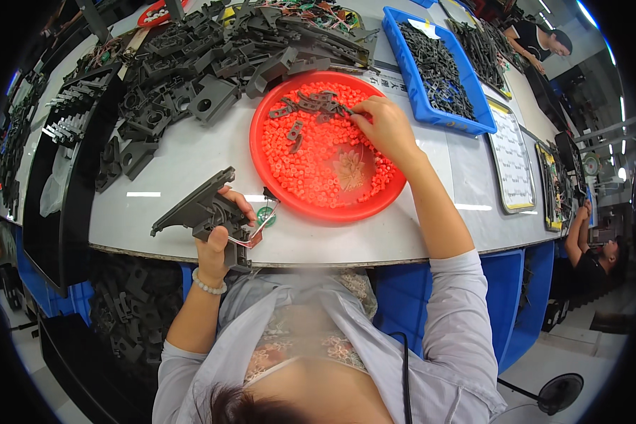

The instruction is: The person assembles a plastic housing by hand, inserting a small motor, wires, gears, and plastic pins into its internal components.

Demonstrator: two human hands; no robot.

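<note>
My left hand (219, 237) grips a dark grey moulded plastic part (194, 208) with thin wires (261, 226) hanging from its right end, held just above the table's near edge. My right hand (383, 127) reaches into a round red tray (290, 191) filled with small orange plastic beads (311, 159). Its fingertips pinch at a cluster of small dark grey clips (314, 104) lying on the beads at the tray's far side. A bead bracelet sits on my left wrist.
A heap of dark grey plastic parts (205, 63) covers the far left of the white table (184, 155). A blue bin (473, 124) of thin black pieces stands at the far right. Black trays (71, 120) line the left. Other people work at the right.
</note>
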